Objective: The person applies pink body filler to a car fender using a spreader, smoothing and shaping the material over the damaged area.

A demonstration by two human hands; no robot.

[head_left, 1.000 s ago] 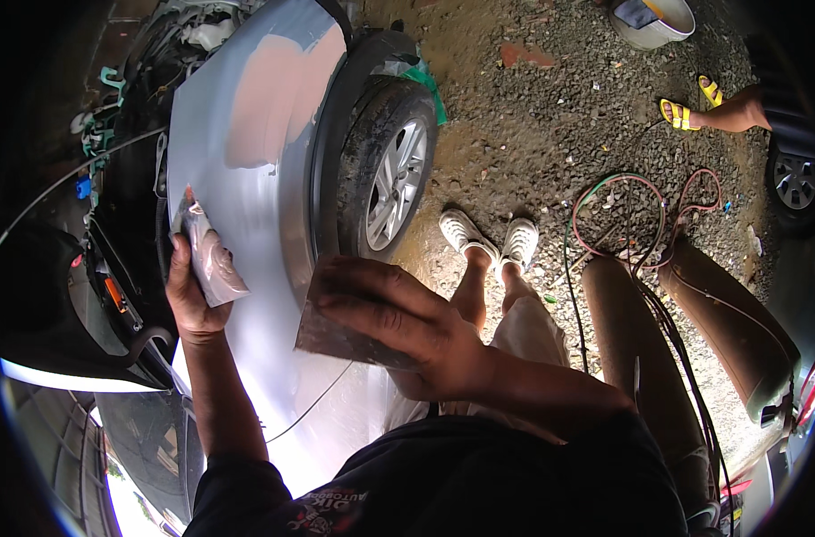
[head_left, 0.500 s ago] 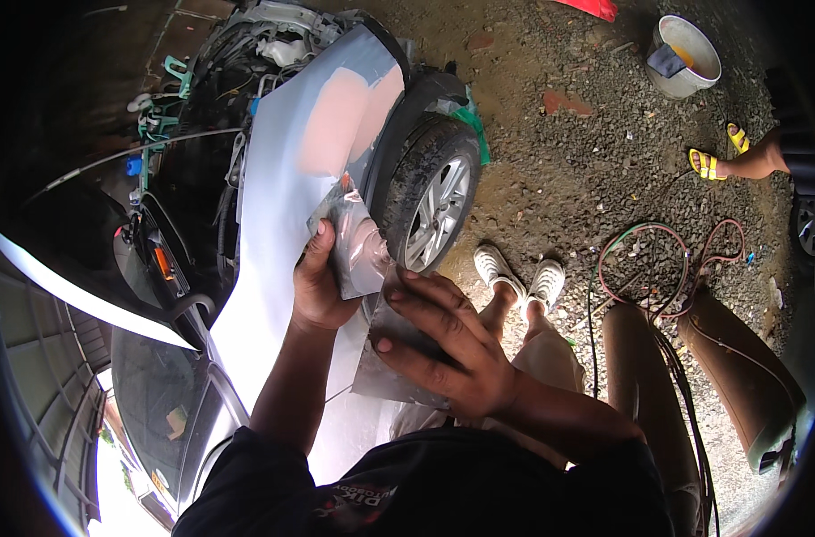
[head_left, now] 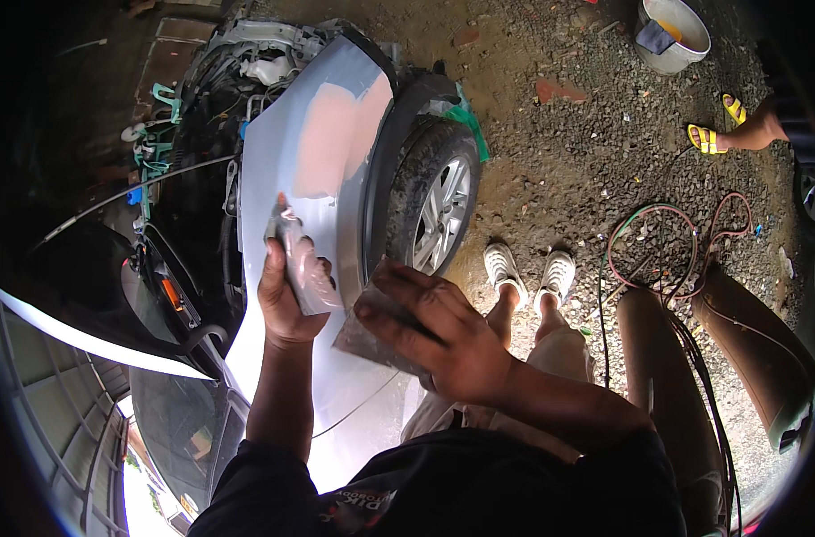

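My left hand [head_left: 286, 300] is closed on a thin mixing plate smeared with pink body filler [head_left: 311, 279], now seen tilted, its thumb on the near face. My right hand [head_left: 452, 336] grips a flat grey spreader [head_left: 358, 347], fingers laid along its upper face. The spreader's near corner is close to the plate; whether they touch I cannot tell. Beyond both hands, the silver car fender [head_left: 273, 161] carries two adjoining patches of dried-looking pink filler [head_left: 331, 143] beside the wheel arch.
The front wheel [head_left: 439, 210] sits right of the fender, with green tape behind it. An open engine bay [head_left: 219, 116] lies to the left. Hoses [head_left: 653, 215] coil on gravel near two brown posts [head_left: 658, 358]. A bucket [head_left: 676, 40] and a person's yellow sandals [head_left: 712, 139] are at far right.
My left hand has moved left and turned the plate, so it shows narrower. The spreader in my right hand has swung slightly and come off the plate's lower corner.
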